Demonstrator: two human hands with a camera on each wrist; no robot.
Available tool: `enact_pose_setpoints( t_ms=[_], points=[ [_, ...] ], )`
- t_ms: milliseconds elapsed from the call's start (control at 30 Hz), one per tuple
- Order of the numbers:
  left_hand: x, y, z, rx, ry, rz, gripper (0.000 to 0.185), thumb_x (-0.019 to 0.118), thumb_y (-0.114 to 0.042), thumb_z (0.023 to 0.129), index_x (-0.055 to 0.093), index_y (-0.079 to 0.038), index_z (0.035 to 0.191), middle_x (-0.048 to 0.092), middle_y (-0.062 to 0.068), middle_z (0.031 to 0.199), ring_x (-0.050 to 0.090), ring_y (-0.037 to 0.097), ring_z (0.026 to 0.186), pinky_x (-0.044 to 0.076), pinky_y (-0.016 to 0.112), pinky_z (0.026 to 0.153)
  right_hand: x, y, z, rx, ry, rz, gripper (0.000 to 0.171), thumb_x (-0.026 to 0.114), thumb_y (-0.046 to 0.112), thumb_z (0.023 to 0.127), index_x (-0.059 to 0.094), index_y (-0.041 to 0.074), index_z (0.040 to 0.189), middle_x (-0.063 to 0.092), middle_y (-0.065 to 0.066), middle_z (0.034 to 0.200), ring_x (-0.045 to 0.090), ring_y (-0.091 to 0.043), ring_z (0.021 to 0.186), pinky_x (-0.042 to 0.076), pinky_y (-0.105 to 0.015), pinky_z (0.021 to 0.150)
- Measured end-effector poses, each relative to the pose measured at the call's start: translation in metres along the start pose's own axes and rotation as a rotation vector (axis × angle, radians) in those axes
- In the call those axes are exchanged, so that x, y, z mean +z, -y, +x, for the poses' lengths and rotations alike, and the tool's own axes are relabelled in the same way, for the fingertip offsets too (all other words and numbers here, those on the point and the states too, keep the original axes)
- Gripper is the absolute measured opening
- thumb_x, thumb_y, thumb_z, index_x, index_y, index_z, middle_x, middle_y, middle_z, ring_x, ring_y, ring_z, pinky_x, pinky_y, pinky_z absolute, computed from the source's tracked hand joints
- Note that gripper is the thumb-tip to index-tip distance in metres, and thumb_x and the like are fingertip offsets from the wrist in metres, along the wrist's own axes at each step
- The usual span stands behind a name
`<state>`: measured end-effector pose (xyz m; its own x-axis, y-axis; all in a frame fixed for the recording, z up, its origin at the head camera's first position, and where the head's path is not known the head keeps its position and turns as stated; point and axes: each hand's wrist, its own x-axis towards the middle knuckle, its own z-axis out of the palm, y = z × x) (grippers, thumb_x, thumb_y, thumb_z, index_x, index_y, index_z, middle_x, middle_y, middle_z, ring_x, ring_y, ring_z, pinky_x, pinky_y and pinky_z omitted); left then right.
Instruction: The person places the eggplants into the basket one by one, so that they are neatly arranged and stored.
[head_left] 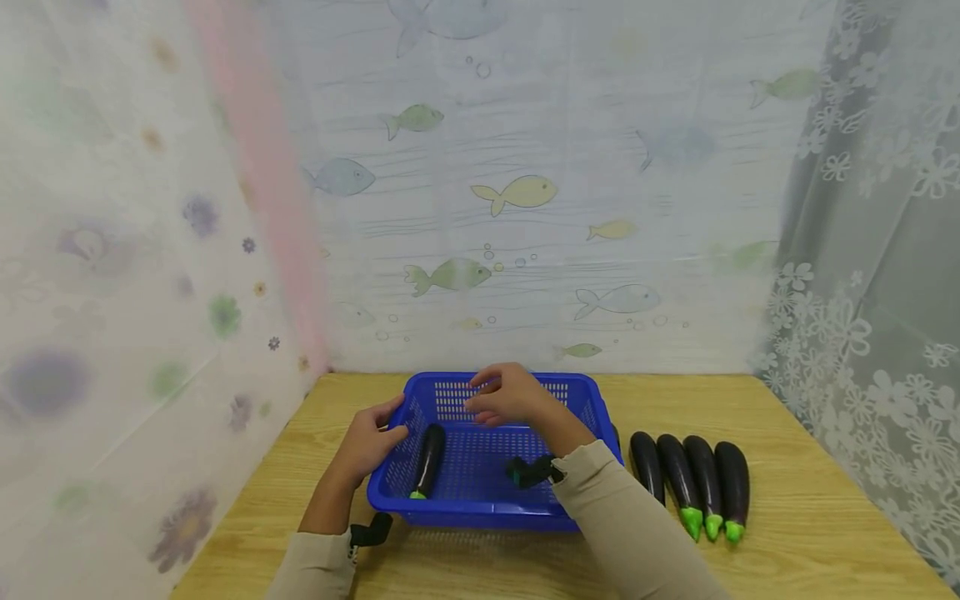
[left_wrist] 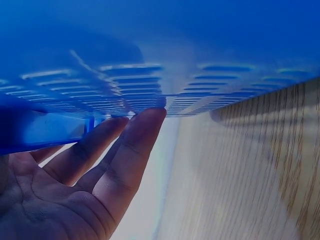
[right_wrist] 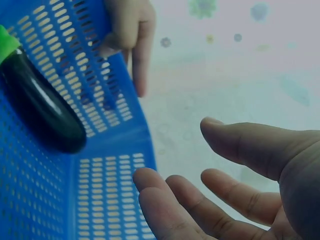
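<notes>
The wooden table [head_left: 787, 517] is wide, flat and yellow-brown with thin grain lines. On it sits a blue plastic basket [head_left: 450, 500], full of little slots. One eggplant [head_left: 428, 460] already lies inside, near the left wall; four more eggplants [head_left: 690, 483] wait in a row on the table just right of the basket, so most are not in yet. They are long, dark, smooth and shiny, with bright green tops. The left hand [head_left: 371, 442] holds the basket's left wall, fingers [left_wrist: 135, 145] straight against it. The right hand [head_left: 510, 396] hovers over the basket, fingers [right_wrist: 170, 210] loose, spread, holding nothing.
</notes>
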<state>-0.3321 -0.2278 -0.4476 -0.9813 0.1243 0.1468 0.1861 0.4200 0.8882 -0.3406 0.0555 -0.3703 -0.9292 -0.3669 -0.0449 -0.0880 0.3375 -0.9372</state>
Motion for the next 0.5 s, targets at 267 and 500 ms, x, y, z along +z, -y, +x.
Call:
enact_pose_setpoints(
  t_ms=[267, 500],
  points=[
    [0.000, 0.001, 0.000, -0.005, -0.005, -0.012, 0.064, 0.065, -0.010, 0.095, 0.045, -0.007, 0.156, 0.056, 0.023, 0.149, 0.064, 0.042, 0.124, 0.061, 0.053, 0.087, -0.021, 0.003, -0.017, -0.016, -0.030, -0.012, 0.046, 0.078, 0.017, 0.091, 0.063, 0.003, 0.133, 0.070, -0.019, 0.122, 0.076, -0.038, 0.096, 0.063, -0.049, 0.082],
    [0.001, 0.003, 0.000, -0.004, -0.005, -0.018, 0.064, 0.065, -0.010, 0.095, 0.046, -0.008, 0.156, 0.057, 0.023, 0.148, 0.064, 0.042, 0.125, 0.061, 0.053, 0.087, -0.037, -0.003, -0.030, -0.018, -0.048, 0.000, 0.047, 0.077, 0.017, 0.093, 0.062, 0.005, 0.136, 0.069, -0.019, 0.122, 0.076, -0.037, 0.098, 0.063, -0.048, 0.081]
  ],
)
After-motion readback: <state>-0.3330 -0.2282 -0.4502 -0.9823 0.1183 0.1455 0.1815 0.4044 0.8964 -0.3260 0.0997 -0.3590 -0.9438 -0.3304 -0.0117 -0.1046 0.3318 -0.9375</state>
